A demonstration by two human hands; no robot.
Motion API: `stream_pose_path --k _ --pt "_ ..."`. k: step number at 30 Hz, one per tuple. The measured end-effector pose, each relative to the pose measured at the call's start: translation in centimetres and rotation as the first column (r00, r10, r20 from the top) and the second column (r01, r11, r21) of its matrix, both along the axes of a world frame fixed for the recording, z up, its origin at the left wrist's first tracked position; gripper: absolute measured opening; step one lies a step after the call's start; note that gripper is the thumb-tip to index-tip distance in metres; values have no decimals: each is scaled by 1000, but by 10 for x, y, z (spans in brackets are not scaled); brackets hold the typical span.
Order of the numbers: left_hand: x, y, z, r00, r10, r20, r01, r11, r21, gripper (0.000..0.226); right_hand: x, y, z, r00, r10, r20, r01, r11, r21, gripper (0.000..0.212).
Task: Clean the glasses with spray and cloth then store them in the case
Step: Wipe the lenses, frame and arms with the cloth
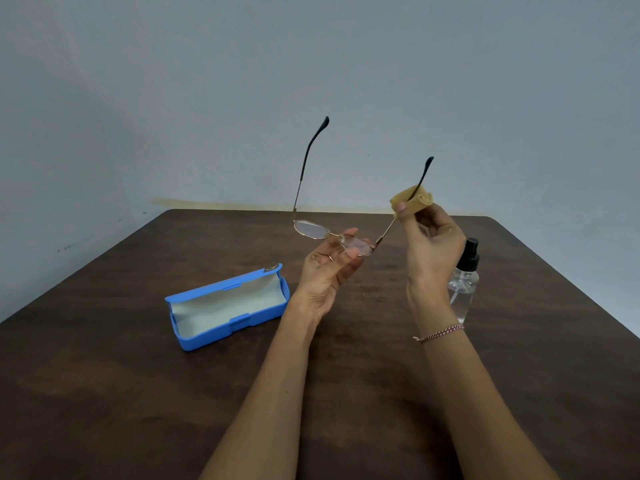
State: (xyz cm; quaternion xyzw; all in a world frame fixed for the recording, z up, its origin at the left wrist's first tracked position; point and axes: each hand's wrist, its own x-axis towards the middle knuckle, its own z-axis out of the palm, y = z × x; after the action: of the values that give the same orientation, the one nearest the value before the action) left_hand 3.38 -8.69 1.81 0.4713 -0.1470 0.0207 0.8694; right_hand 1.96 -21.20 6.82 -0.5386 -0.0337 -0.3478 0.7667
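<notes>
We see the glasses (311, 229) held up in the air over the middle of the table (138, 393), lenses low, both temple arms unfolded and sticking up and away toward the wall (311, 64).

Left hand (325, 275): palm faces us, fingers curled. It pinches the front of the frame near the bridge and the right-side lens. One fingertip (353, 252) sits on the near side of that lens and another tip shows on the far side by the bridge. The left-side lens is clear of the fingers. There is a ring (330, 257) on one finger.

Right hand (429, 251): raised, to the right of the left hand and a bit higher. Thumb and fingers are curled and pinch a folded yellow cloth (412, 199). The cloth wraps round the right-side temple arm about midway. The dark arm tip pokes out above the cloth and the gold part runs down below the thumb (401, 206) to the hinge. There is a braided bracelet (440, 333) on this wrist.

The left-side temple arm stands free; nothing touches it.

The case (228, 306) is blue and lies open on the table left of the left hand, apart from it. Its lid is tipped back to the far side and a pale lining shows.

The spray bottle (464, 282) is clear with a black top. It stands upright on the table just right of the right wrist, partly hidden behind it. We can't tell if it touches the wrist.
</notes>
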Motion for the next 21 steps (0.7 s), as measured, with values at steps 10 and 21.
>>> stream_pose_path --k 10,21 --pt "1 5 -3 994 -88 -63 95 989 113 21 -7 -22 16 995 -47 87 52 997 -54 24" --pt "-1 4 0 984 -150 -96 160 981 110 39 0 -22 8 999 -46 8 46 962 -267 22"
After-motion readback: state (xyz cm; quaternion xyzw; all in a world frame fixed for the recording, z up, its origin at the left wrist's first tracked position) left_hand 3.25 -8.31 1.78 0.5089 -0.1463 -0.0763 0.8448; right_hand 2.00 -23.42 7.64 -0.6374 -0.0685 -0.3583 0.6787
